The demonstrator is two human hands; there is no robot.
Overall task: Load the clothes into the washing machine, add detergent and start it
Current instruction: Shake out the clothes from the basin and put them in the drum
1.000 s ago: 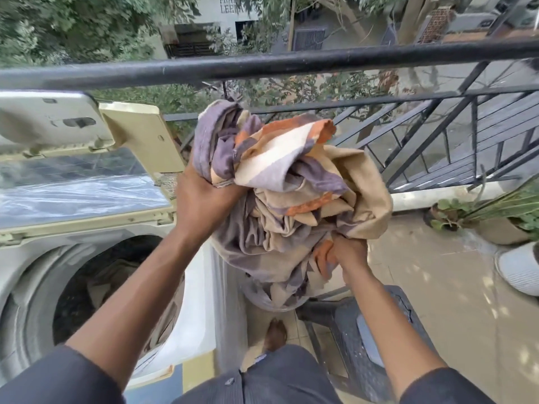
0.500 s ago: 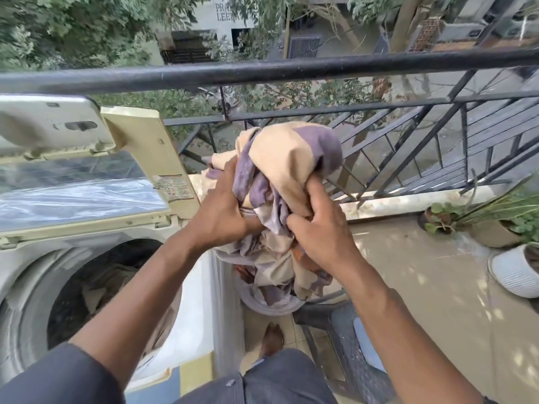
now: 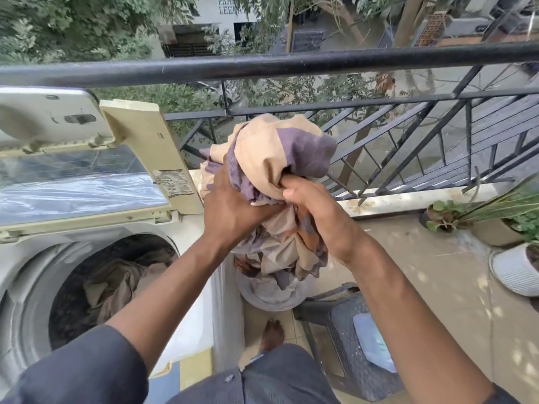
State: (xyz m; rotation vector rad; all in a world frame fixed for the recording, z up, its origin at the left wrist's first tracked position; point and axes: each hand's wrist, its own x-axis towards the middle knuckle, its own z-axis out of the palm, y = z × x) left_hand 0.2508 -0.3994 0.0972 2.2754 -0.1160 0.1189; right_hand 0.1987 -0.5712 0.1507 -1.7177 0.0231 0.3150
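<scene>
Left hand: our left hand (image 3: 230, 211) is clenched into the near side of the bundle, fingers buried in the folds.
Right hand: our right hand (image 3: 318, 211) pinches a tuck of cloth at the bundle's right flank, thumb on top.
Bundle: the bundle of cloth (image 3: 280, 170), beige with purple and orange patches, is up in the air between both hands, just right of the washing machine's right edge and above the basket.
Tail: a loose end hangs down from our grip toward the basket (image 3: 271, 295) on the floor.
Washing machine: the washing machine (image 3: 32, 258) stands at left with its lid (image 3: 145, 147) tipped up and back.
Drum: the drum (image 3: 116, 287) is open, with brownish clothes already lying inside.
Handling: we judge this soft, limp and light, bulky rather than heavy; it will sag and trail from any point we let go.
Where to hold: best gathered from under the mass with a fistful of folds in each hand, the dangling tail tucked up so it clears the machine's rim.
Next: swing it left over the opening and drop it, we reckon.
Surroundings: black railing (image 3: 262, 65) ahead, dark plastic stool (image 3: 350, 339) and potted plants (image 3: 495, 223) to the right on the floor.
</scene>
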